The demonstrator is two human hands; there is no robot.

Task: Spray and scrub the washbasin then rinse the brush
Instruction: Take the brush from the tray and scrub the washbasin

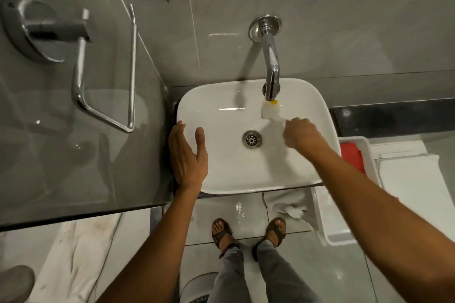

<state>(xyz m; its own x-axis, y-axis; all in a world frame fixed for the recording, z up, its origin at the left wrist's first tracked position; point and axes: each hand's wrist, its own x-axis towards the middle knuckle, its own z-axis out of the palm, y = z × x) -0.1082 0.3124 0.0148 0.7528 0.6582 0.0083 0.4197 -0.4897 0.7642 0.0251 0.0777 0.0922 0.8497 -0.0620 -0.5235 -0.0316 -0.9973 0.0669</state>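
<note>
1. Head view: the right hand [301,136], fingers curled around the handle, holds the brush [269,110] under the tap [270,76], near the back edge of the washbasin [246,179].
2. The left hand [188,152] rests flat on the basin's left rim, fingers spread and holding nothing.
3. The brush looks blurred; I cannot tell if water is running.
4. Risk: shaking the bristles could fling spray over the rim onto the wet floor [238,209], making it slippery near the sandals [221,232].
</note>
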